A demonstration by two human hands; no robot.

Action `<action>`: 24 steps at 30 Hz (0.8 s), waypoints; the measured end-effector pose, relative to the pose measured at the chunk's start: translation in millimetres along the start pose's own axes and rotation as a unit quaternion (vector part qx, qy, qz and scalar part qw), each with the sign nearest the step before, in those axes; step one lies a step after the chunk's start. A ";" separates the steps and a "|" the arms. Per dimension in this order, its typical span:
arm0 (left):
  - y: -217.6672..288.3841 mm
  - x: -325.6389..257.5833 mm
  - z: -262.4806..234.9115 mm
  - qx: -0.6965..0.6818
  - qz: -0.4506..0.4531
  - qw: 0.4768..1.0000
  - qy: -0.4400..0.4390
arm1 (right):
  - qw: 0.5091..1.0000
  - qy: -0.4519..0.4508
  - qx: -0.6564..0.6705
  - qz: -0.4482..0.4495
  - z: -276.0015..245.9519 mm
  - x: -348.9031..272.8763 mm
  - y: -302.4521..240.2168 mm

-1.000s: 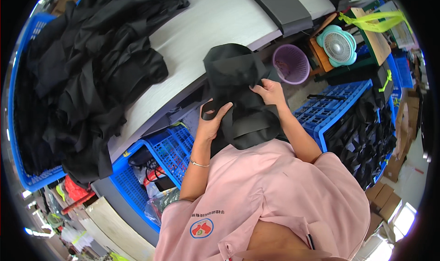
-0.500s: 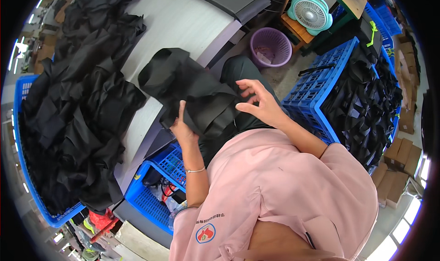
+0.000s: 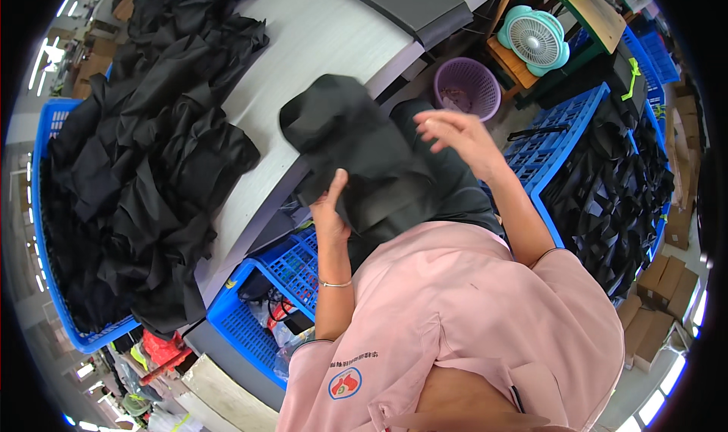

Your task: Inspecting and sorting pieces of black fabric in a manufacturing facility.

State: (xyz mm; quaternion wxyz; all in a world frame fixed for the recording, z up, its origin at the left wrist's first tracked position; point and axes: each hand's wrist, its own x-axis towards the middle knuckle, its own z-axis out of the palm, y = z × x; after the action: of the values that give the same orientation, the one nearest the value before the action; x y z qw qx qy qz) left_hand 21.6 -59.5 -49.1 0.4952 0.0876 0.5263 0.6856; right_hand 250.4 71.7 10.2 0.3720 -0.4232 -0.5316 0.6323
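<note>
A piece of black fabric [image 3: 371,155] lies over my lap, its far end reaching onto the edge of the pale worktable [image 3: 265,98]. My left hand [image 3: 331,211] is closed on its left edge, the thumb on top and the other fingers hidden beneath. To the right of the fabric, my right hand [image 3: 461,140] is raised with its fingers stretched out and nothing in it. It appears apart from the cloth, slightly smeared by motion. A large heap of similar black fabric [image 3: 152,159] spreads over the left of the table and a blue crate [image 3: 47,205].
At my right stands a blue crate [image 3: 557,140] full of black pieces. A purple basket [image 3: 468,91] and a turquoise fan [image 3: 535,39] are beyond my knees. Below the table's near edge sits another blue basket [image 3: 246,322]. A dark flat panel [image 3: 409,7] lies on the table.
The view has shifted, so most things sit further right. My right hand has lifted away from the fabric's right edge, fingers straighter. My left hand still holds the fabric, which lies flatter near my body.
</note>
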 end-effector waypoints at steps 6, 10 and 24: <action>-3.5 -14.2 14.1 0.022 -0.047 0.996 -0.076 | 0.933 -0.177 0.213 0.231 10.3 0.6 32.8; -5.3 -14.1 11.1 -0.030 -0.092 0.991 -0.094 | 0.904 -0.167 0.317 0.234 22.5 -5.2 41.2; -9.1 -5.0 11.9 0.142 0.034 0.983 -0.110 | 0.980 -0.039 -0.194 0.027 56.8 -13.9 43.9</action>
State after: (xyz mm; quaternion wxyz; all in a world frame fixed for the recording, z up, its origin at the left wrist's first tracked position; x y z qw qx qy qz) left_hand 37.0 -56.2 -49.4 0.5090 0.2496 0.5570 0.6069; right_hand 201.7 31.6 -26.8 0.2444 -0.4772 -0.6464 0.5429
